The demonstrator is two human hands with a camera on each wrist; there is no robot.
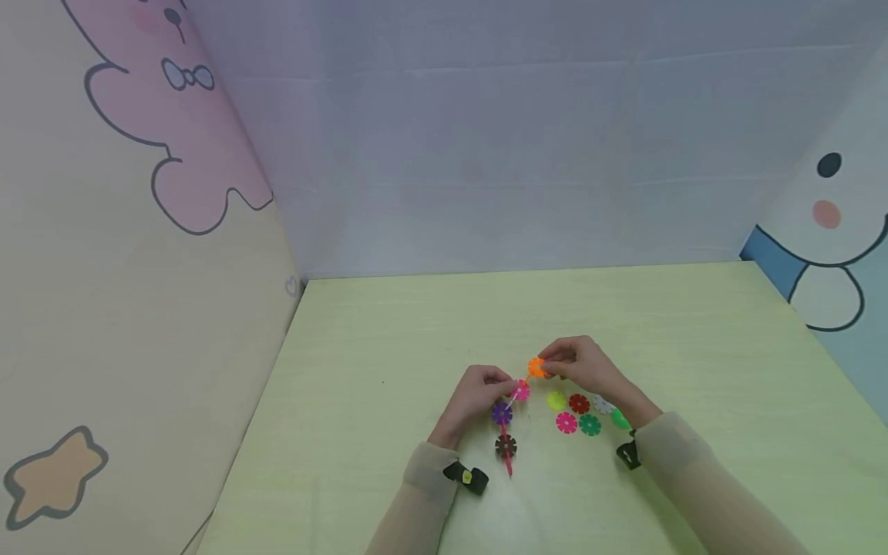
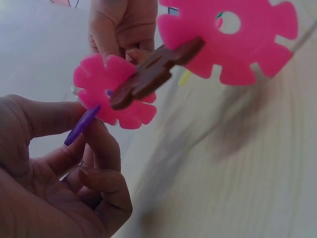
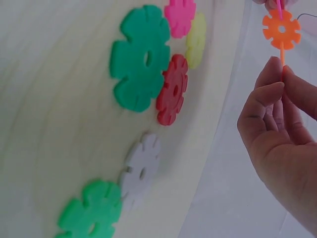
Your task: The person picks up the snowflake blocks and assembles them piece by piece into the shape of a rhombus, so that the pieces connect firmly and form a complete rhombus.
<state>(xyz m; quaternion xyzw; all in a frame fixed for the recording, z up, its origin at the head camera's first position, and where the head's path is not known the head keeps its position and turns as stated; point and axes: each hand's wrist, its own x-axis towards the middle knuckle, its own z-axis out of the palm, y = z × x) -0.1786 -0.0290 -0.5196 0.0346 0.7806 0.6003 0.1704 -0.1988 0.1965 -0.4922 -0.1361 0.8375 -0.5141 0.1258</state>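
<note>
A chain of notched plastic snowflake discs hangs between the two hands. In the head view it runs from a brown disc (image 1: 506, 445) up through a purple disc (image 1: 502, 413) and a pink disc (image 1: 521, 390) to an orange disc (image 1: 537, 368). The left hand (image 1: 477, 397) pinches the chain around its purple and pink discs; which disc bears the grip is partly hidden. At the upper end, the right hand (image 1: 586, 364) pinches an orange disc between thumb and fingers. The right wrist view shows this disc edge-on, slotted into a face-on orange disc (image 3: 281, 29).
Loose discs lie on the pale table (image 1: 388, 331) below the right forearm: yellow (image 1: 556, 400), red (image 1: 579, 404), pink (image 1: 566, 422), dark green (image 1: 590, 425), white (image 1: 603, 405) and light green (image 1: 620, 418). A curtain (image 1: 486, 154) stands behind the table.
</note>
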